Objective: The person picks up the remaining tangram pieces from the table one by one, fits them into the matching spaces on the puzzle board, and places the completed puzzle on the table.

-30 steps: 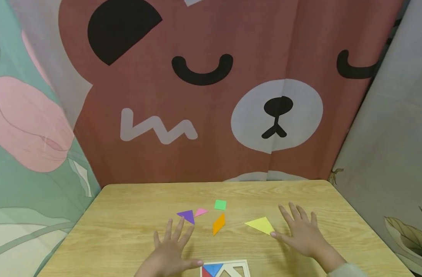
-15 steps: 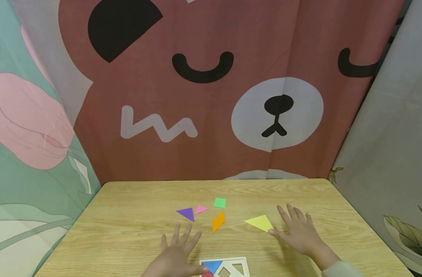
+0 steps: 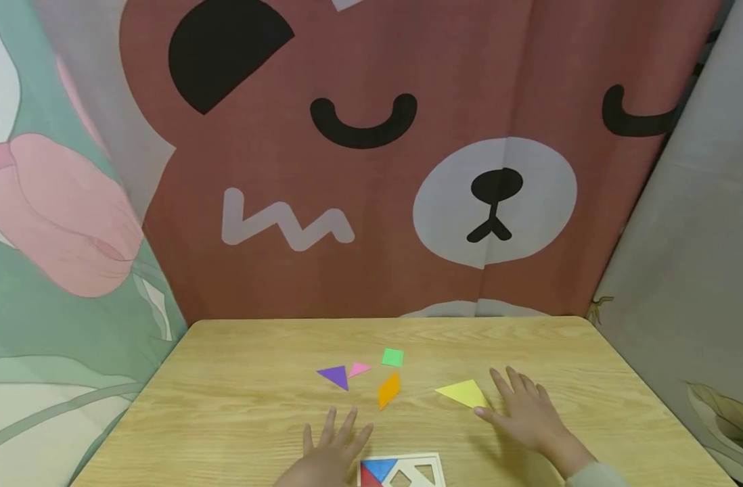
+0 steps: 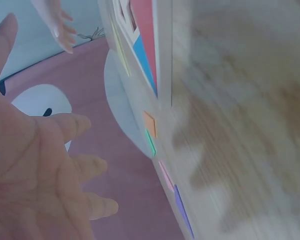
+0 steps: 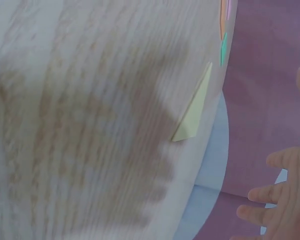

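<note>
My left hand is held with spread fingers beside a pale puzzle tray, gripping nothing. In the left wrist view, its palm hovers off the table. A blue triangle and a red piece lie in the tray; other recesses show bare, and its near part is cut off. My right hand, also spread, hovers above the table by a yellow triangle. The right wrist view shows the yellow triangle flat, apart from the fingers.
Farther back lie a purple triangle, a small pink triangle, a green square and an orange parallelogram. The wooden table ends against a bear-print curtain.
My left hand has drawn right and back toward me, away from the purple triangle. The right hand stays almost where it was. The loose pieces keep their places, while the head view shifts slightly.
</note>
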Demonstrator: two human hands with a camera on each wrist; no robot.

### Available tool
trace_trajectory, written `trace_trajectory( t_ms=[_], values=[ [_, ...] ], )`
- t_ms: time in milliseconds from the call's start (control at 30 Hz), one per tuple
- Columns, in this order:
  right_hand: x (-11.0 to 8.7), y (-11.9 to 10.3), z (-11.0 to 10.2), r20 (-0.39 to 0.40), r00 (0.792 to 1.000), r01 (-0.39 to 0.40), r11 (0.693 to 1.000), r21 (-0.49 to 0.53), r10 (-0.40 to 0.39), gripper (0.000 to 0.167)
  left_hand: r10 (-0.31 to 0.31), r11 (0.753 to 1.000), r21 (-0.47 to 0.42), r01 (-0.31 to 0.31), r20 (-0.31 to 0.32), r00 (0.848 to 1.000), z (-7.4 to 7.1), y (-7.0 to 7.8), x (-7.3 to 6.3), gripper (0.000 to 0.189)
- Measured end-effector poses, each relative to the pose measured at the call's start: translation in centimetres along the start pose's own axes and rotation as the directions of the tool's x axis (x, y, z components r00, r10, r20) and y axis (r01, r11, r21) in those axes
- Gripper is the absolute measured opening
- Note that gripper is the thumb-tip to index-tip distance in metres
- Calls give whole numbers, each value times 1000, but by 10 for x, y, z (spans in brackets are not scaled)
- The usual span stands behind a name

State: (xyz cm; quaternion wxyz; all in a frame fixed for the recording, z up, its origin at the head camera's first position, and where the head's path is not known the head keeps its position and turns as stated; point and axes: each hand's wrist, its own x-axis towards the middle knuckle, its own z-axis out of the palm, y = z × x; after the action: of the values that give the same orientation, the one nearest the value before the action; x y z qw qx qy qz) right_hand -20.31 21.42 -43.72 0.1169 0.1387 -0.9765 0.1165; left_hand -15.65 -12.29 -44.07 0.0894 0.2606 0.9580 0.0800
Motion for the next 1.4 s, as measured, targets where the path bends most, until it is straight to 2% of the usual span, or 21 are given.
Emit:
trace_trajectory(
  t_ms=[200, 300, 500, 700, 900, 1100, 1233, 1400],
  values=[
    [-3, 2, 3, 9, 1000, 10, 1000, 10, -10, 75, -34, 999, 32, 33, 23, 999, 3, 8, 1, 85],
    [-2, 3, 5, 11, 1000, 12, 1000, 17, -13, 74, -27, 999, 33, 26, 28, 999, 5, 12, 0, 82],
    [1, 6, 11, 39, 999, -5, 999, 33, 3, 75, 17, 999, 27, -18, 42, 999, 10, 15, -1, 80],
    [5, 8, 14, 54, 999, -12, 999, 51, 10, 74, 51, 996, 75, -54, 46, 998, 12, 15, 1, 80],
    [6, 8, 15, 83, 996, -22, 997, 74, 15, 73, 85, 996, 26, -86, 61, 995, 15, 15, 2, 76],
    [5, 6, 20, 134, 991, -39, 994, 101, 26, 74, 172, 985, 1, -172, 31, 985, 23, 12, 1, 69],
    [5, 5, 25, 155, 987, -50, 991, 125, 30, 74, 197, 980, 2, -197, 22, 980, 28, 10, 2, 67],
    [5, 5, 29, 179, 983, -63, 986, 156, 35, 74, 212, 977, -8, -212, 66, 975, 30, 9, 3, 68]
  ],
)
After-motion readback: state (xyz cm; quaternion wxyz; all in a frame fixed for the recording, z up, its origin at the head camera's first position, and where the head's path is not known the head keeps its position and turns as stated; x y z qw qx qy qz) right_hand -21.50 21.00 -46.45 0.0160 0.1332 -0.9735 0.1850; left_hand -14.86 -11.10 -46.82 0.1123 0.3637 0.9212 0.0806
